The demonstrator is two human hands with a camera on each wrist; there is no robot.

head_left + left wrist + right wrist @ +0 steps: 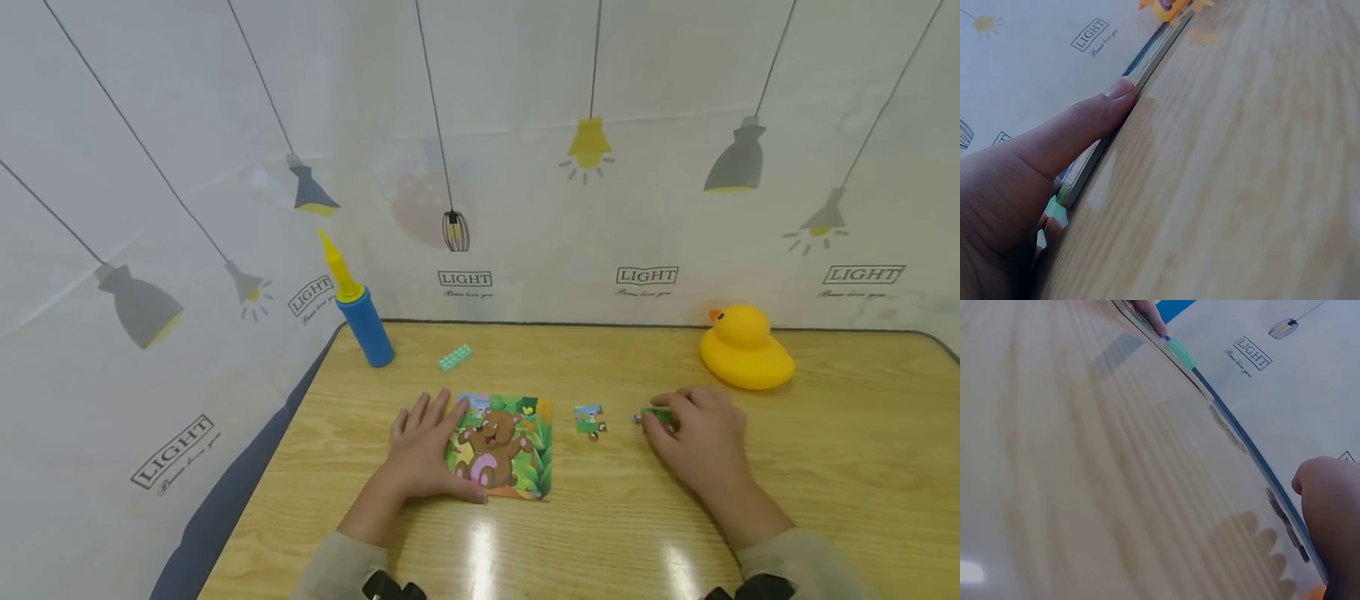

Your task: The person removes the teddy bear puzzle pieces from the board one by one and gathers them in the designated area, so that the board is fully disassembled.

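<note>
The left hand [422,450] lies flat, fingers straight, on the bear puzzle [501,447]; the right hand [697,442] pinches a green piece [655,415], a loose piece [589,419] just left of that grip.

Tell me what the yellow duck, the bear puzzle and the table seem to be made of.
Yellow duck: probably soft rubber or vinyl, with a smooth, rounded, evenly coloured, faintly shiny skin.
Bear puzzle: likely printed cardboard; it is flat and thin with a matte picture, and the left wrist view shows a layered edge.
Table: wood or wood-look laminate, with visible grain and glossy light reflections.

Green puzzle piece [657,415] mostly hidden under right hand [697,442].
</note>
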